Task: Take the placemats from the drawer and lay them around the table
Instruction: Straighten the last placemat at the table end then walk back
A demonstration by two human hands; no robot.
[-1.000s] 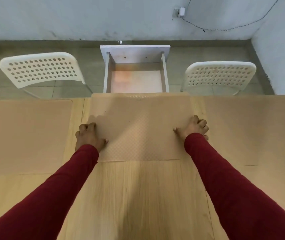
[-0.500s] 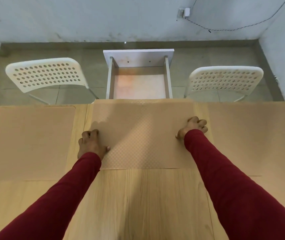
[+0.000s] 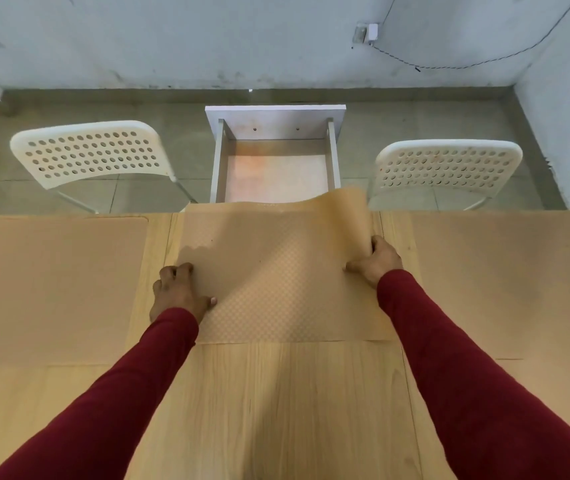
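Observation:
A tan textured placemat (image 3: 276, 271) lies at the far middle of the wooden table (image 3: 276, 403). My left hand (image 3: 178, 292) grips its left edge, fingers curled under it. My right hand (image 3: 375, 259) pinches the right edge and holds that side up, so the far right corner curls above the table edge. Two more tan placemats lie flat, the left placemat (image 3: 51, 289) and the right placemat (image 3: 505, 282). Beyond the table edge the white drawer (image 3: 219, 161) stands pulled out; its bottom looks bare.
Two white perforated chairs stand beyond the far edge, the left chair (image 3: 89, 154) and the right chair (image 3: 446, 164), either side of the drawer. A grey wall (image 3: 242, 39) runs behind them and another wall closes the right side.
My right hand has lifted the middle placemat's right edge, which lay flat before; its far right corner now curls up. My left hand stays on the left edge.

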